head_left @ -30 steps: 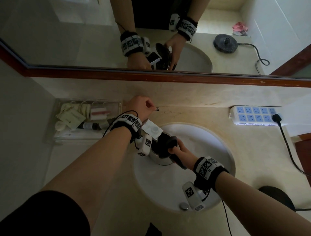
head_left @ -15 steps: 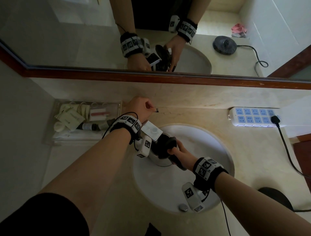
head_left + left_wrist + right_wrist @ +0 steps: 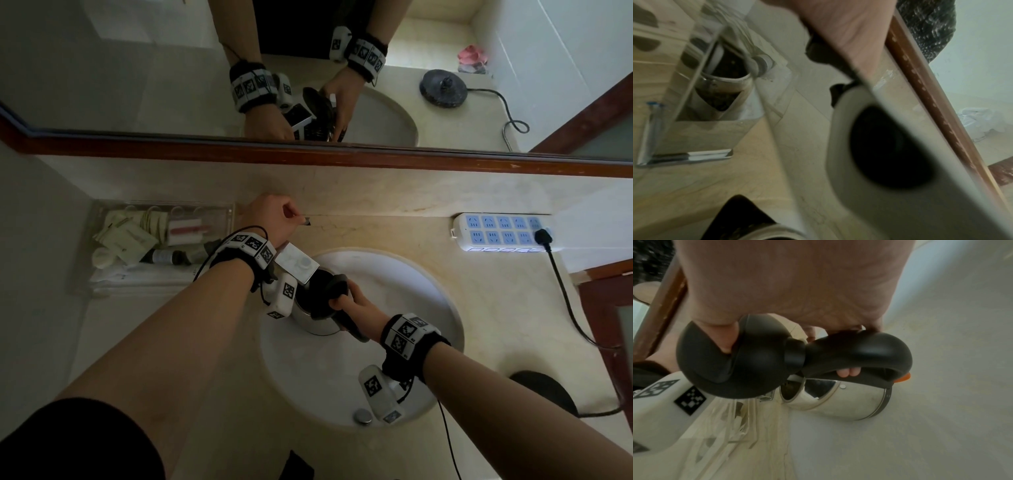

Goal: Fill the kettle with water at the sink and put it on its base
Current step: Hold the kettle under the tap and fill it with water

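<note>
A steel kettle point(image 3: 317, 320) with its black lid point(image 3: 330, 287) flipped open hangs inside the white sink point(image 3: 404, 301), its mouth under the flat chrome tap spout point(image 3: 297, 263). My right hand point(image 3: 346, 303) grips the kettle's black handle point(image 3: 859, 353); its fingers point(image 3: 849, 372) curl under it and the thumb lies against the lid point(image 3: 748, 363). My left hand point(image 3: 289, 216) is closed round the tap's thin lever point(image 3: 306, 222) at the back wall. I cannot tell whether water is running. The black kettle base point(image 3: 544, 394) sits on the counter at the lower right.
A white power strip point(image 3: 500, 233) lies at the back right, with a black cord point(image 3: 568, 308) running toward the base. A clear tray point(image 3: 161, 205) of toiletries stands at the back left. A wood-framed mirror point(image 3: 137, 68) hangs above the counter. The drain plug point(image 3: 363, 416) sits near the sink's front.
</note>
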The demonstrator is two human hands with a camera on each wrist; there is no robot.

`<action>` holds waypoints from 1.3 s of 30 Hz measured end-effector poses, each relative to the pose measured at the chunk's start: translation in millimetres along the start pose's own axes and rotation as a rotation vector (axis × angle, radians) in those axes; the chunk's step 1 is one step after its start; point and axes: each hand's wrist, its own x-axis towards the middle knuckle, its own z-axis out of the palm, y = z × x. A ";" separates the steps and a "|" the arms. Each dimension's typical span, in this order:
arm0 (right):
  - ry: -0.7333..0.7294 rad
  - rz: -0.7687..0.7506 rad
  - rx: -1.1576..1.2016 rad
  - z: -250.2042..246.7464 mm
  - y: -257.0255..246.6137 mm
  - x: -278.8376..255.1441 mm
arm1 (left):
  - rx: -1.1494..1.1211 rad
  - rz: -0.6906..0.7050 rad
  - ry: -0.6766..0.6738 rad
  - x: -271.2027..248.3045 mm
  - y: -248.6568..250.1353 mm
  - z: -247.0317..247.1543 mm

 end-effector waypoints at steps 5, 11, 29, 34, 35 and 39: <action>0.004 0.009 -0.008 -0.5 0.1 2.4 | -0.010 0.002 -0.008 0.4 -1.5 0.1; 0.002 0.011 -0.010 -1.4 1.8 3.1 | -0.013 0.013 0.001 -1.0 1.2 -0.2; -0.007 0.008 0.018 -2.7 7.4 9.8 | 0.014 0.009 0.000 -2.0 2.7 -2.5; -0.013 -0.001 0.024 -2.4 8.0 11.0 | 0.017 0.004 0.002 -1.9 2.3 -1.1; -0.009 0.002 0.026 -2.2 7.8 11.0 | 0.013 0.005 0.001 -1.7 2.3 -1.3; 0.005 0.018 0.035 -2.4 11.7 14.0 | 0.011 0.017 0.004 -2.2 2.0 -1.7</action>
